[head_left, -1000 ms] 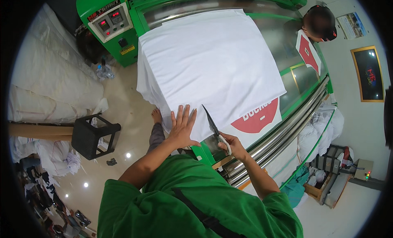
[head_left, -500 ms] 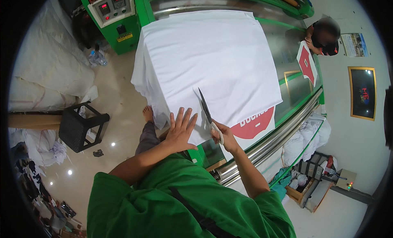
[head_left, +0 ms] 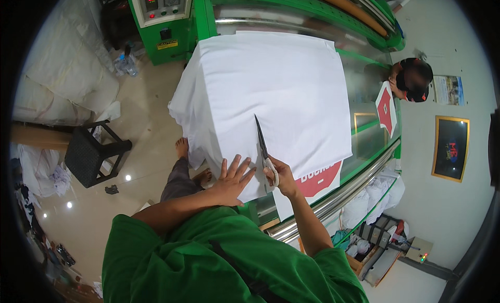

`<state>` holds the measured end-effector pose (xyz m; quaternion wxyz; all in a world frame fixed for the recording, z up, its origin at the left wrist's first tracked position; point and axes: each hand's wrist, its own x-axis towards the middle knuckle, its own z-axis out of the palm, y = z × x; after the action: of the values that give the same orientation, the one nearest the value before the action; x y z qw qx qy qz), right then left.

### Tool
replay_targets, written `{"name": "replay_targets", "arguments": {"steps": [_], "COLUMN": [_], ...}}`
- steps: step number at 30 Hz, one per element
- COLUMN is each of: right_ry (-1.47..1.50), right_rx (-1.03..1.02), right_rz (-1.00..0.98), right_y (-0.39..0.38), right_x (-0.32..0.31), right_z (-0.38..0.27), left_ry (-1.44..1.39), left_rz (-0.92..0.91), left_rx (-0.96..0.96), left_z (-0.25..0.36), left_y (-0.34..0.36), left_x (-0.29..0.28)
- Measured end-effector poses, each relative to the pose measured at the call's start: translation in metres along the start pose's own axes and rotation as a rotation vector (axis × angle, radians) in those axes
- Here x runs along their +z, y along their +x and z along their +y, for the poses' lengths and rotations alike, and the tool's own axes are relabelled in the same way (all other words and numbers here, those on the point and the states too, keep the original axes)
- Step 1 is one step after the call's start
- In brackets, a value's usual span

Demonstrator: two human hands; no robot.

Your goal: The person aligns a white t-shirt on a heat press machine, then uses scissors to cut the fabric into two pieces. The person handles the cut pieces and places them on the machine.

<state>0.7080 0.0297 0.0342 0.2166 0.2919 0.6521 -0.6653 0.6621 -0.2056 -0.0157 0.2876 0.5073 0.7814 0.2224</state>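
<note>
White fabric (head_left: 276, 89) lies spread over the bed of a green machine, hanging down over its left edge. On the fabric's near part my left hand (head_left: 234, 184) presses flat, fingers spread. My right hand (head_left: 282, 177) is closed round the white handles of the scissors (head_left: 262, 141). Their dark blades point away from me and appear nearly together, resting on or just over the fabric. Under the fabric's near right corner, a sheet with a red printed shape (head_left: 319, 181) shows in part.
A co-worker (head_left: 414, 76) stands at the machine's far right beside a red-and-white printed piece (head_left: 385, 110). Metal rollers (head_left: 323, 209) run along the near right edge. To the left are a black stool (head_left: 94, 154) and large wrapped bundles (head_left: 62, 68). A control panel (head_left: 162, 3) is at the upper left.
The view has shifted, so the machine and fabric appear slightly lower. My left hand stays flat on the fabric, and my right hand still grips the scissors, with little movement against the cloth.
</note>
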Motion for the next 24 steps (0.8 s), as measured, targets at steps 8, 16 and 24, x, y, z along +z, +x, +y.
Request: {"name": "replay_targets", "arguments": {"steps": [8,16,24], "right_ry": [-0.027,-0.003,-0.035], "right_rx": [-0.043,-0.085,-0.117], "right_rz": [0.0,-0.047,-0.029], "right_y": [0.035,0.069,0.093], "right_x": [0.01,0.011,0.022], "right_z": [-0.029,-0.057,-0.08], "left_ry": [0.01,-0.039,-0.114], "left_rz": [0.08,0.094,-0.145], "left_rx": [0.027,0.078,0.05], "left_z": [-0.004,-0.013,-0.012], "left_y": [0.002,0.004,0.005], "left_x": [0.019,0.029,-0.002]}}
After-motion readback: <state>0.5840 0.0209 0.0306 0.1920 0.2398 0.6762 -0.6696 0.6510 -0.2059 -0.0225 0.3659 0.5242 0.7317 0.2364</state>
